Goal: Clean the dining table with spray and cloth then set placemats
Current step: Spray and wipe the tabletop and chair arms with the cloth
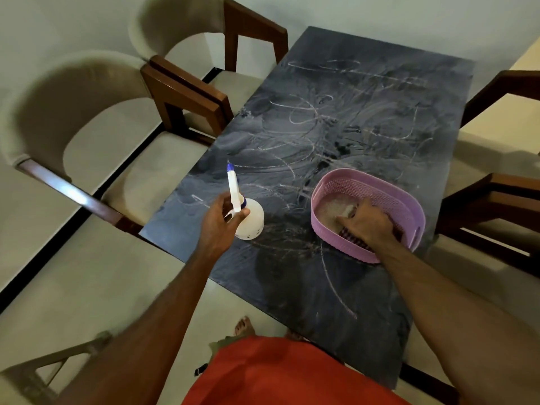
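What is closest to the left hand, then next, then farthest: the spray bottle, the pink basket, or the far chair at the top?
1. Spray bottle: the left hand grips its neck.
2. Pink basket: to the right on the table, the right hand inside it.
3. Far chair: up at the table's far left.

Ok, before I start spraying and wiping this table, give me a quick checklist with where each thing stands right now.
1. Spray bottle in hand: ok, the left hand grips it at the trigger.
2. Nozzle aimed at the table: cannot tell, the frame is blurred.
3. Cloth picked up: not ok, the right hand is down in the pink basket on it, not lifted.
4. Basket off the table: not ok, it sits on the marked top.
5. Chalk-like scribbles to clean: not ok, they cover the table.
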